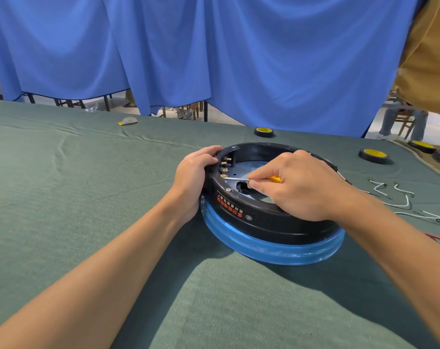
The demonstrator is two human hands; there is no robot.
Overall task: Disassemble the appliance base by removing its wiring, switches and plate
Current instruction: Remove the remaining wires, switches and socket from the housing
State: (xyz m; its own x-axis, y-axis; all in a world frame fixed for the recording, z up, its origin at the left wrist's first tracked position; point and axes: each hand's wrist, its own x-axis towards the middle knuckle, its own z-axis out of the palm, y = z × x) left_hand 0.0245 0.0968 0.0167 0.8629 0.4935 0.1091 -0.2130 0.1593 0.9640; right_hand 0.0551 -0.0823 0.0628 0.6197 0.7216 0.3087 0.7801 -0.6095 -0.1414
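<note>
A round black appliance base (269,220) with a blue film-covered rim lies upside down on the green cloth. Inside it a metal plate (249,170) shows, and brass switch terminals (225,167) line its left inner wall. My left hand (192,172) grips the base's left edge from outside. My right hand (297,185) holds a screwdriver (239,179) with a yellow handle over the opening, its tip pointing left at the lowest terminal.
Loose white wires (400,197) lie on the cloth to the right, with red wire (438,239) at the right edge. Three tape rolls with yellow cores (263,132), (373,155), (421,146) sit behind. A blue curtain (213,51) hangs beyond the table.
</note>
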